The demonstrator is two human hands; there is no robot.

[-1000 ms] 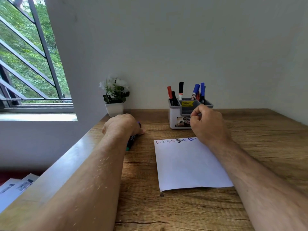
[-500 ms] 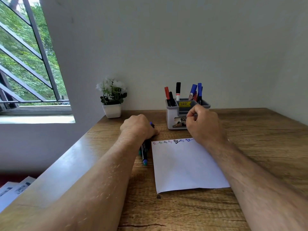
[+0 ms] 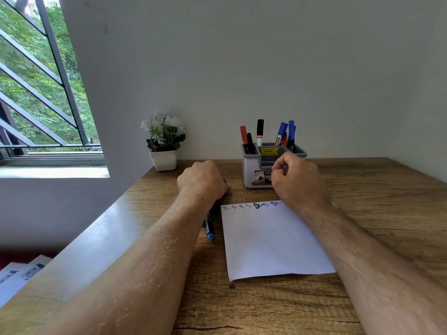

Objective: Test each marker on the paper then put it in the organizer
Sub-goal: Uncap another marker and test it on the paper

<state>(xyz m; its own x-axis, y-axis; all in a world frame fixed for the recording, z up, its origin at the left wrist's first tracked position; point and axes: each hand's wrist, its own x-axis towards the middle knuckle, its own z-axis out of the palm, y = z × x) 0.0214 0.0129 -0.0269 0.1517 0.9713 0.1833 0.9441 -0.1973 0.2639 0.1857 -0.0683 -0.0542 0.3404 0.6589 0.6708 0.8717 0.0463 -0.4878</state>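
left hand [image 3: 203, 180]: curled over markers [image 3: 211, 224] on the table [image 3: 362, 213], their ends poke out near its wrist | right hand [image 3: 297, 180]: fingers curled, can't tell what it holds, in front of organizer [image 3: 251, 175] | paper [image 3: 273, 240]: between the arms

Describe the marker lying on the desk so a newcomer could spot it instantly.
On the wooden desk, look along the left edge of the white paper sheet. The dark-barrelled marker with a blue-green end lies there under the left hand, unlike the upright markers in the grey-and-white organizer.
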